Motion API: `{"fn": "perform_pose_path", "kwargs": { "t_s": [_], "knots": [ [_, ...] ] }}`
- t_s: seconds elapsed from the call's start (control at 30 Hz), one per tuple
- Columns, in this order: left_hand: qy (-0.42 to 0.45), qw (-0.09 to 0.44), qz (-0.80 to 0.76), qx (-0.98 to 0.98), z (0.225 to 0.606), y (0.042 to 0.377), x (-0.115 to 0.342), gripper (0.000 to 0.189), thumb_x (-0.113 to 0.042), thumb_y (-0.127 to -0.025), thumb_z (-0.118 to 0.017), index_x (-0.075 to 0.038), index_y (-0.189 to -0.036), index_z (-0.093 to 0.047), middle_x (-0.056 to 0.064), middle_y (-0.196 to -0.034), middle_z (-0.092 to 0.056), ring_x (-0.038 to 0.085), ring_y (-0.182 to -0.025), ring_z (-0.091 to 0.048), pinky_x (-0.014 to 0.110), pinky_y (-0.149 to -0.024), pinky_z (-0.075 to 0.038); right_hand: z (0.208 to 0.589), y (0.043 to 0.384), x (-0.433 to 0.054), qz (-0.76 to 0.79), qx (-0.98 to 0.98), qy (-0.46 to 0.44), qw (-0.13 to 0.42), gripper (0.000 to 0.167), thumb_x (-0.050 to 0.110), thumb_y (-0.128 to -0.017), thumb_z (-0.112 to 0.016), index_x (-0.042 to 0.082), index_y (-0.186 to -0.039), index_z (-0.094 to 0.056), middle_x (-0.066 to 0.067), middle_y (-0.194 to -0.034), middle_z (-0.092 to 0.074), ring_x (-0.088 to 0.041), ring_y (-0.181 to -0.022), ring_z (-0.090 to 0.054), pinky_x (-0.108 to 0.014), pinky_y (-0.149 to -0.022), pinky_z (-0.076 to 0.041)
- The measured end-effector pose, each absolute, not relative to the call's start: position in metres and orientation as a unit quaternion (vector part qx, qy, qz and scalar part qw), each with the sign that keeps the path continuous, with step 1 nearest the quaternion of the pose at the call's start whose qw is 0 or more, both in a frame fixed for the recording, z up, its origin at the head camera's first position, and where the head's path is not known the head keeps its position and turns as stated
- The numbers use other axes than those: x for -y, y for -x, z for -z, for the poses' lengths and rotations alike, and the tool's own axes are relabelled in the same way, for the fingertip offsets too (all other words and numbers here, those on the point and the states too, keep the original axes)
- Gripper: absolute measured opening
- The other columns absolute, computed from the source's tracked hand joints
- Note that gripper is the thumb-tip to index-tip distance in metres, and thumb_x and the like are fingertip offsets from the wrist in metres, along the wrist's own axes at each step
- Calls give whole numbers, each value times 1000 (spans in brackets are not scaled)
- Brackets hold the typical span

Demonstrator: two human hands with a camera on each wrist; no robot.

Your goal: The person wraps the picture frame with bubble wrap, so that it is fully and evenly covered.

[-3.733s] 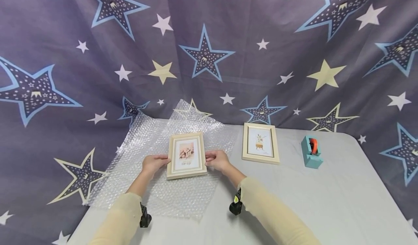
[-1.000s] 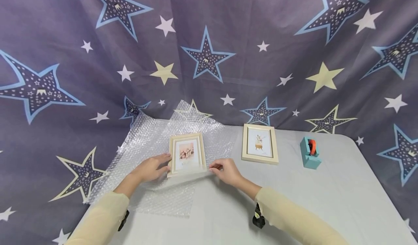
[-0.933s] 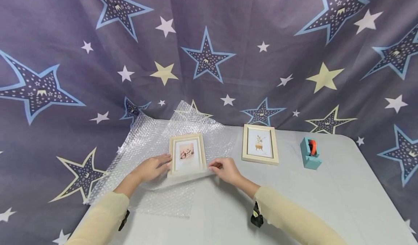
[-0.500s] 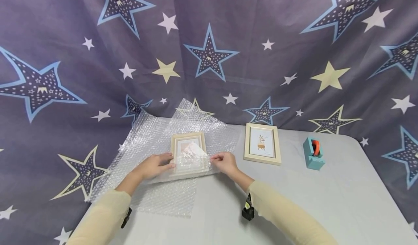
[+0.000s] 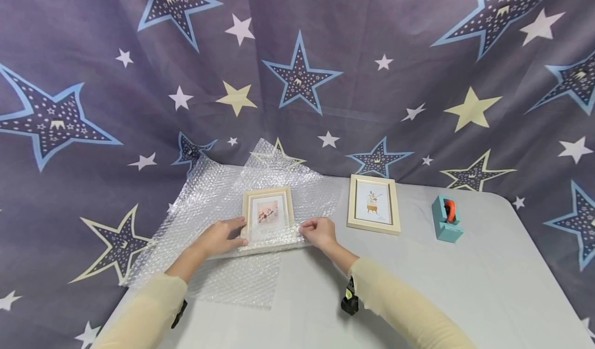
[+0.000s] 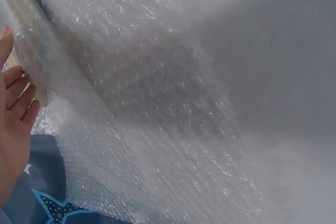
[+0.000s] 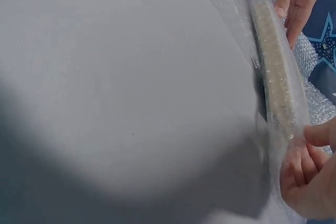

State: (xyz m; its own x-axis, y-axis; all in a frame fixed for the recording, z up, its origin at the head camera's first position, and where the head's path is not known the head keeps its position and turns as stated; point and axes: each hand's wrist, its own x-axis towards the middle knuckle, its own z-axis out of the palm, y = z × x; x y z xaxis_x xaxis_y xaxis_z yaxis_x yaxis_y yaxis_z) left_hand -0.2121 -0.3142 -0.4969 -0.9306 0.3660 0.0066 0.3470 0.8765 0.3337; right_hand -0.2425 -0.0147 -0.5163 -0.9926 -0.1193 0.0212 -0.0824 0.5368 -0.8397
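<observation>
A cream picture frame (image 5: 268,190) with a pink flower picture lies on a sheet of bubble wrap (image 5: 209,189). A flap of the wrap is folded over the frame's near part. My left hand (image 5: 220,238) rests at the frame's left side, its fingers extended and thumb on the wrapped near corner. In the left wrist view, that hand (image 6: 13,119) shows at the left edge. My right hand (image 5: 321,233) pinches the flap's edge between thumb and fingers beside the frame's near right corner. The right wrist view shows this hand (image 7: 312,177) gripping the clear film.
To the right lies a second cream picture frame (image 5: 351,204) with a potted plant picture. Farther right stands a teal tape dispenser (image 5: 447,230) with an orange roll. A star-patterned curtain (image 5: 344,116) hangs behind the white table (image 5: 418,287).
Both hands earlier held the frame's sides. The right hand then drew a near flap of bubble wrap over the frame. Over the last half second, the flap has settled flatter; the hands barely moved.
</observation>
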Motion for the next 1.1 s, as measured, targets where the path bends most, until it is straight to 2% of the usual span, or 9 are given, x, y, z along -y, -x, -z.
{"fn": "perform_pose_path", "kwargs": {
  "t_s": [0.13,0.23,0.33,0.6,0.87,1.1],
  "knots": [
    [-180,28,-161,-970,497,211,314,62,-38,-87,-68,0,-134,-53,19,-140,-54,39,-128,-52,53,-110,-41,512,240,15,387,-907,164,-37,26,11,-77,-76,-3,-98,-71,-16,-92,-74,-24,-82,-69,-33,-76,-59],
    [-176,28,-164,-970,497,209,314,62,-36,-87,-68,0,-135,-53,19,-140,-54,39,-128,-52,53,-110,-41,508,236,20,291,-916,263,-88,38,13,-78,-76,-3,-111,-66,-16,-108,-71,-30,-103,-66,-39,-93,-55],
    [-180,21,-165,-969,499,209,314,61,-35,-87,-68,0,-134,-53,19,-139,-54,39,-127,-53,53,-110,-41,505,232,25,239,-907,329,-110,41,14,-81,-74,-2,-117,-63,-16,-118,-67,-30,-114,-62,-38,-102,-51],
    [-184,18,-160,-970,499,208,312,61,-35,-88,-67,1,-134,-53,19,-140,-54,40,-127,-53,53,-110,-41,509,234,31,189,-899,388,-77,48,25,-92,-64,-3,-130,-56,-18,-136,-57,-33,-129,-54,-40,-113,-42],
    [-184,19,-162,-969,498,208,311,60,-33,-87,-67,2,-134,-53,20,-139,-55,40,-126,-54,53,-109,-42,517,240,30,198,-896,394,-52,40,24,-95,-59,-1,-127,-59,-18,-136,-58,-34,-131,-52,-44,-113,-41],
    [-158,26,-179,-971,487,219,308,62,-31,-79,-76,0,-129,-57,20,-130,-61,40,-124,-55,54,-108,-43,519,241,30,187,-901,389,-39,42,26,-95,-58,0,-128,-60,-16,-137,-57,-33,-132,-51,-42,-114,-41]
  ]
}}
